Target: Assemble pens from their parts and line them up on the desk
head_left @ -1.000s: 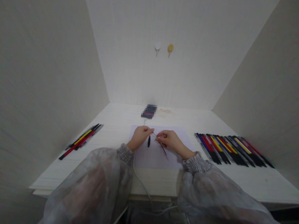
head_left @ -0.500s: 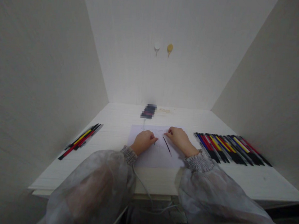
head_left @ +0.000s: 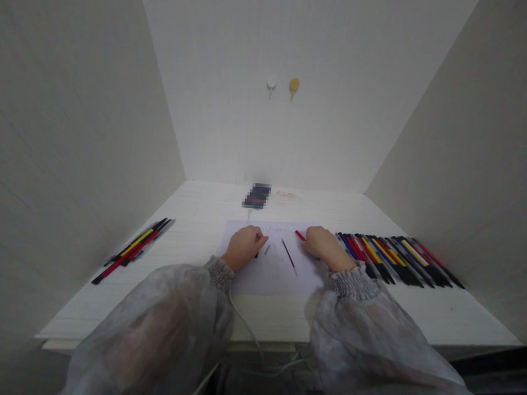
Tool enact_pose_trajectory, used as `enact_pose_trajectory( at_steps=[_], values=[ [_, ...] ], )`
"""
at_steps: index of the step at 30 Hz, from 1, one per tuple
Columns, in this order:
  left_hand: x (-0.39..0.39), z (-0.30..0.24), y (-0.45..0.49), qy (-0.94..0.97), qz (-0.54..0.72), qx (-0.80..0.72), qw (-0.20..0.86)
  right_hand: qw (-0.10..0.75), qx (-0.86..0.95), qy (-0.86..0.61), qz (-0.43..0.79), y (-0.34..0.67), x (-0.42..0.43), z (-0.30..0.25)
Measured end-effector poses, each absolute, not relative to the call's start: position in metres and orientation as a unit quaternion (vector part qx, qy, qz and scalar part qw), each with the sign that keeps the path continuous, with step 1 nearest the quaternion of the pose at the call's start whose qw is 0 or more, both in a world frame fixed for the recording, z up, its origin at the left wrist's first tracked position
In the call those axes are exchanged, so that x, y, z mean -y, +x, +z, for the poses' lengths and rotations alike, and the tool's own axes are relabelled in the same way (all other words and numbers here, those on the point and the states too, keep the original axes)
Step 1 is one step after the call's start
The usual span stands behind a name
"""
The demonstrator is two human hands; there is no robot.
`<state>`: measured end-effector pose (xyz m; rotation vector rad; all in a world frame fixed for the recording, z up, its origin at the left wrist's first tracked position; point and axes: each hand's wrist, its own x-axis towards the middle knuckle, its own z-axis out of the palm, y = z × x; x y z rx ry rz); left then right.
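Note:
On a white sheet of paper (head_left: 261,284) both my hands are at work. My left hand (head_left: 243,247) is closed in a pinch, and a small dark piece (head_left: 256,255) shows just under its fingertips. Right beside those fingertips a short grey piece (head_left: 267,249), too small to name, lies on the sheet. A thin dark pen refill (head_left: 289,255) rests slantwise between my hands. My right hand (head_left: 324,245) is wrapped around a red pen barrel (head_left: 300,235), whose end sticks out to the left; the rest is hidden in the palm.
A long row of pens (head_left: 394,261) in several colours lies on the right. A smaller bunch of pens (head_left: 136,249) lies on the left. A pixelated dark object (head_left: 257,196) is at the back, and two hooks, one a yellow hook (head_left: 293,85), are on the wall.
A red pen barrel now shows in my right hand, which has turned and closed around it. My left hand has drawn back slightly, and a short grey piece now lies in the open.

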<state>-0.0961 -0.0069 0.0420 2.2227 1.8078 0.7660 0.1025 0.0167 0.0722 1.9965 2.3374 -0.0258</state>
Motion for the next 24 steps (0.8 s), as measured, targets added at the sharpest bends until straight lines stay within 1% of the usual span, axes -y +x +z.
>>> enact_pose_trajectory(
  at_steps=[5,10,13,19,24],
  values=[
    [0.003,0.039,-0.1,0.727,0.258,-0.632,0.079,0.04,-0.775,0.63,0.023,0.112,-0.017,0.078],
    [0.002,0.038,-0.1,0.717,0.244,-0.647,0.087,0.051,-0.769,0.637,0.02,0.121,-0.017,0.083],
    [0.002,0.037,-0.1,0.718,0.243,-0.646,0.09,0.037,-0.759,0.649,0.038,0.123,-0.016,0.088],
    [0.002,0.035,-0.101,0.726,0.25,-0.635,0.081,-0.014,-0.749,0.653,0.113,0.121,-0.011,0.091],
    [0.002,0.035,-0.101,0.73,0.248,-0.632,0.085,-0.013,-0.714,0.69,0.119,0.124,-0.011,0.088]
  ],
)
